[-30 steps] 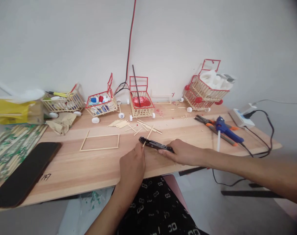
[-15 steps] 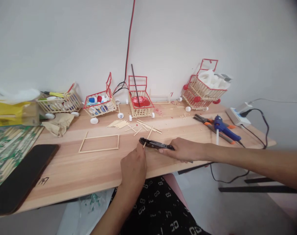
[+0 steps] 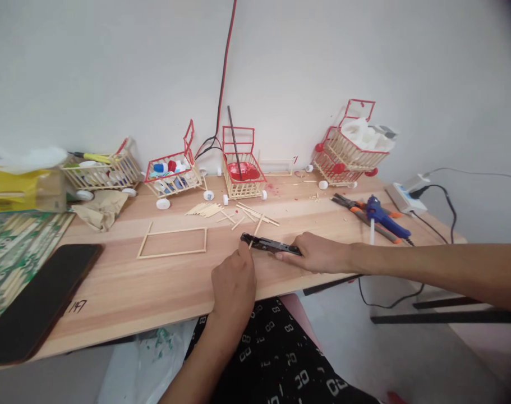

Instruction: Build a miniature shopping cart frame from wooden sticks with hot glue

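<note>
My right hand (image 3: 318, 252) is closed round the handles of a black cutting tool (image 3: 272, 245), whose head points left. A thin wooden stick (image 3: 258, 227) runs through the tool's head and slants up and away over the table. My left hand (image 3: 235, 275) pinches the near end of that stick, its fingertips right by the tool's head. To the left lies a rectangular frame of sticks (image 3: 171, 255), one side jutting past a corner. Several loose sticks (image 3: 257, 214) and a row of short cut pieces (image 3: 205, 209) lie just beyond my hands.
Small stick-built carts (image 3: 244, 191) with white wheels stand along the wall. A blue glue gun (image 3: 383, 219) and orange-handled pliers (image 3: 356, 210) lie at right, near a power strip (image 3: 406, 196). At left are a phone (image 3: 45, 297), wrapped chopsticks (image 3: 23, 247) and crumpled brown paper (image 3: 99, 210).
The view has shifted slightly. Both hands keep nearly the same place, the tool still on the stick; nothing has been let go.
</note>
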`<state>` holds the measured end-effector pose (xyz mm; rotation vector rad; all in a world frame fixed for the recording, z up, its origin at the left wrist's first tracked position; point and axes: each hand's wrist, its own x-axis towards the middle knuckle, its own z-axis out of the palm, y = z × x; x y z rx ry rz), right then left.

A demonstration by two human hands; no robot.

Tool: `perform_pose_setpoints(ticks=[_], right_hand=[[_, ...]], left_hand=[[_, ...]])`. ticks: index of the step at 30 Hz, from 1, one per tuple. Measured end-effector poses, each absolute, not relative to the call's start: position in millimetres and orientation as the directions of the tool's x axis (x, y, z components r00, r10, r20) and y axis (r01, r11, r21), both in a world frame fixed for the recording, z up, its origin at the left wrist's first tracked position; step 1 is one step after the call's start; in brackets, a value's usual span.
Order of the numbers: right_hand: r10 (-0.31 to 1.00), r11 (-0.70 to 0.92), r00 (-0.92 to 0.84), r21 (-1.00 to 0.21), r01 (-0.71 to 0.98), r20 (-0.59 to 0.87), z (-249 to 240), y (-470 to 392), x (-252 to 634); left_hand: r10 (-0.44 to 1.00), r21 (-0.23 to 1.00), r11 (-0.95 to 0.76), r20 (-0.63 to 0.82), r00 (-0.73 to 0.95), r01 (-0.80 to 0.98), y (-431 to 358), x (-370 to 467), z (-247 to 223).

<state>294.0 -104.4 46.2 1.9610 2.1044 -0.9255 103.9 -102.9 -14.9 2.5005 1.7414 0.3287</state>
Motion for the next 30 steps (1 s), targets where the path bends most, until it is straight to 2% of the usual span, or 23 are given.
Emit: perform_pose_setpoints(ticks=[5, 14, 19, 21, 23, 26, 27, 28, 30], right_hand=[[0.877, -0.005, -0.184, -0.392, 0.920, -0.444, 45.1, -105.3, 295.1], [0.898, 0.023, -0.176, -0.357, 0.934, -0.404, 41.4, -105.2, 296.0], [0.881, 0.053, -0.185, -0.297, 0.954, -0.435, 40.9, -104.3, 298.3], [0.887, 0.083, -0.185, -0.247, 0.965, -0.424, 42.3, -106.1, 302.3], [0.908, 0.107, -0.178, -0.200, 0.974, -0.379, 43.9, -109.6, 309.6], [0.951, 0.085, -0.129, -0.164, 0.983, -0.282, 45.2, -114.9, 326.2], [0.964, 0.054, -0.092, -0.154, 0.987, -0.250, 45.2, -115.7, 332.6], [0.976, 0.014, -0.045, -0.142, 0.990, -0.211, 45.2, -115.7, 339.1], [0.990, -0.082, 0.069, -0.105, 0.991, -0.125, 45.1, -113.3, 351.7]], left_hand=[[0.934, 0.186, -0.353, 0.132, 0.333, 0.917, -103.8, 103.8, -14.1], [0.935, 0.207, -0.352, 0.131, 0.331, 0.913, -103.2, 103.5, -13.0], [0.942, 0.257, -0.334, 0.127, 0.311, 0.907, -102.6, 102.6, -9.9], [0.949, 0.325, -0.317, 0.115, 0.295, 0.891, -101.5, 98.6, -8.6], [0.953, 0.464, -0.301, 0.120, 0.277, 0.833, -99.0, 91.3, -7.4], [0.950, 0.757, -0.294, 0.164, 0.265, 0.583, -91.3, 76.1, -2.9], [0.949, 0.819, -0.286, 0.172, 0.264, 0.497, -87.6, 71.0, -0.2], [0.948, 0.853, -0.284, 0.182, 0.259, 0.437, -83.3, 66.2, 3.4], [0.934, 0.845, -0.336, 0.243, 0.260, 0.417, -73.3, 59.1, 12.1]])
